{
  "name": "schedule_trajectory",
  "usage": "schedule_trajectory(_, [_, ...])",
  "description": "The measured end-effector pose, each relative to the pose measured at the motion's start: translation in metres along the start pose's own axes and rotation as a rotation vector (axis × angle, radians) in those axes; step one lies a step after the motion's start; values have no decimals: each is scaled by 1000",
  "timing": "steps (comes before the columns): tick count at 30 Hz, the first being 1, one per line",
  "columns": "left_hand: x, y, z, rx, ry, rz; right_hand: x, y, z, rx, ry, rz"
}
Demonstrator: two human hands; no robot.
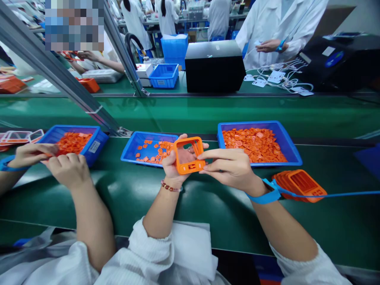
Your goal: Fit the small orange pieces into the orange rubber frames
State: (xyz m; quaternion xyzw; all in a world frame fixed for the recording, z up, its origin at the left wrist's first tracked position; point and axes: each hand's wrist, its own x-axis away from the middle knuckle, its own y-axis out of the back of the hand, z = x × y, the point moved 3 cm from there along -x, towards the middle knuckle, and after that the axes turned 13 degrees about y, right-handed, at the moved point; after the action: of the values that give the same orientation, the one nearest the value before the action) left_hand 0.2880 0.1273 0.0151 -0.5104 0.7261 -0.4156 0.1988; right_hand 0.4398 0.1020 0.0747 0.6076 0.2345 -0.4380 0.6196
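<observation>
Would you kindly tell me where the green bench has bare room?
Bare bench lies right of the right forearm, on the near side of the blue cord; another patch lies between it and the left forearm. It is crowded where the left hand and right hand hold the orange frame, along the blue trays, and at the stacked frames.

Factory assembly floor, i.e. mass prod.: one long green worktop [335,221] w/ several blue plastic bins [291,148], incl. one heaped w/ small orange plastic pcs [255,140], plus a stack of identical orange frames [307,184] & a corded blue wrist strap [268,194], w/ a neighbor's forearms [92,213] at the same worktop. Across the line: a metal profile post [126,55], a heap of white cables [292,79], a worker in a white coat [276,23], & more white-coated staff [166,19] & blue crates [175,49] in bkgd.
</observation>
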Motion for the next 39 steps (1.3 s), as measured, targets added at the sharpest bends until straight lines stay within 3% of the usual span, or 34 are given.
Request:
schedule_trajectory(9, [0,3,0,-31,3,-40,0,1,1,-3,-6,1])
schedule_trajectory(14, [-1,2,-1,-19,-8,-13,1,0,1,-5,-18,17])
schedule_trajectory(20, [0,-3,-2,-17,1,47,1,-8,4,111,71,59])
schedule_trajectory(27, [6,-11,-1,-10,8,22,0,-8,9,-49,77,-64])
schedule_trajectory(39, [21,-19,-5,-35,-1,62,-13,2,28,-155,0,-25])
